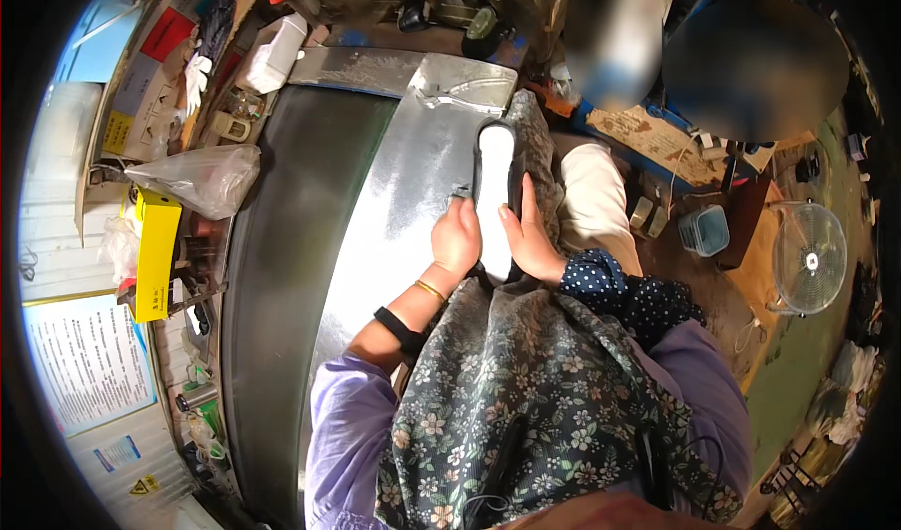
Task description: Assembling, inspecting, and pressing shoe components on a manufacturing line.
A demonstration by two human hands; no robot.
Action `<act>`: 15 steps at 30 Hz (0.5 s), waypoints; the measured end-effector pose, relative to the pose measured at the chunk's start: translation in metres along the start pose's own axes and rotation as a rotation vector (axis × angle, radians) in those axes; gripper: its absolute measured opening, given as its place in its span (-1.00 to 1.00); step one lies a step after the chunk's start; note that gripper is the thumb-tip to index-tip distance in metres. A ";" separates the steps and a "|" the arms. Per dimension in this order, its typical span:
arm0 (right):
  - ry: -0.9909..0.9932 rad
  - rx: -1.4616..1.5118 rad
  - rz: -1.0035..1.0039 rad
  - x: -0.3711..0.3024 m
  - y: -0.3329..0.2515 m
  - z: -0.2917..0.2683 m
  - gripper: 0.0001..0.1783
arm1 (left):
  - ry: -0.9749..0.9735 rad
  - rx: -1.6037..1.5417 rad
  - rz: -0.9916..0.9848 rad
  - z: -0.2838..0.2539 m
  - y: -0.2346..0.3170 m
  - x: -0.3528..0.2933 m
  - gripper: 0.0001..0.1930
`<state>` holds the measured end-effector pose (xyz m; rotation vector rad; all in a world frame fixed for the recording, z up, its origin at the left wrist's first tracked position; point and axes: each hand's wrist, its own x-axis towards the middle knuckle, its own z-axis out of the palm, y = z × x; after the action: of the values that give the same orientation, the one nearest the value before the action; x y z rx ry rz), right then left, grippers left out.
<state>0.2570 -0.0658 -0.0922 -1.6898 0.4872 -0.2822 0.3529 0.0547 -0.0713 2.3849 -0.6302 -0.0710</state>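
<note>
A black shoe (495, 192) lies lengthwise between my hands, above my lap. Its white, sole-shaped face is turned up and a black rim runs around the far end. My left hand (455, 239) is closed at the shoe's left side, thumb and fingers close together. By those fingertips shows a small dark grey bit (461, 191), too small to name. My right hand (534, 237) presses along the right side, its fingers pointing away from me and the thumb near the white face. The near end of the shoe reaches my floral apron (526, 389).
Left of me runs a shiny metal ledge (375, 220) beside a dark belt (282, 248). A pliers-like metal tool (441, 99) lies in a metal tray at the ledge's far end. A yellow box (157, 258) and plastic bag stand left; a fan (811, 260) and blue-grey bin (704, 230) are right.
</note>
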 end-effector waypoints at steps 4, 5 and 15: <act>-0.254 0.326 0.067 0.025 -0.023 -0.014 -0.15 | -0.340 -1.518 -0.787 -0.005 0.000 0.023 -0.33; -0.332 0.421 0.151 0.033 -0.032 -0.018 -0.14 | -0.297 -1.520 -0.734 -0.008 0.005 0.030 -0.33; -0.081 0.436 -0.048 0.018 -0.118 -0.186 -0.17 | -0.463 -1.151 -0.020 0.002 0.075 0.033 -0.35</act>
<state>0.2076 -0.2231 0.0552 -1.2828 0.2980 -0.3273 0.3507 -0.0112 -0.0231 1.2439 -0.5433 -0.7836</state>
